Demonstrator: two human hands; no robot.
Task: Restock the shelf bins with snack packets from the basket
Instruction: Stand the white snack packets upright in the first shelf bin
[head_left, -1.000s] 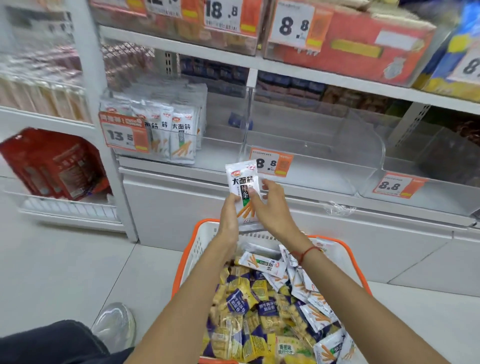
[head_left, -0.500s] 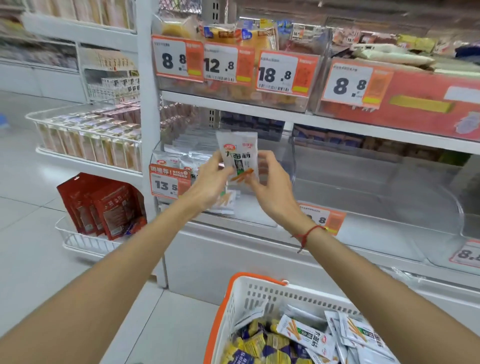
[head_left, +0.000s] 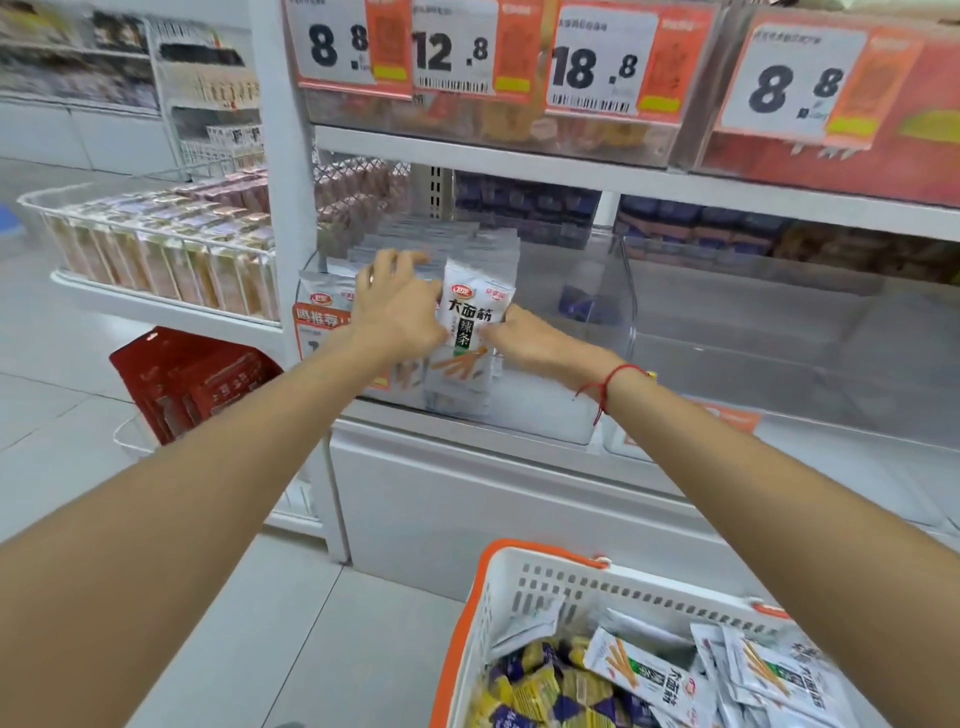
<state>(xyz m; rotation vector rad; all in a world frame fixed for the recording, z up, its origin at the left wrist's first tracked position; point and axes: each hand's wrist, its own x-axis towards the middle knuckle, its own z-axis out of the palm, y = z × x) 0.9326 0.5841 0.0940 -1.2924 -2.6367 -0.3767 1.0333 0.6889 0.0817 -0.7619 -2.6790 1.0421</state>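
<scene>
We have carried the white packet (head_left: 470, 332) up from the basket (head_left: 524, 613) into the clear bin (head_left: 597, 322); our left hand (head_left: 397, 312) and right hand (head_left: 540, 345) pinch its sides, seating it before the stocked row just beyond our left hand.

Head camera looks down, close to shelf (head_left: 519, 179).
</scene>
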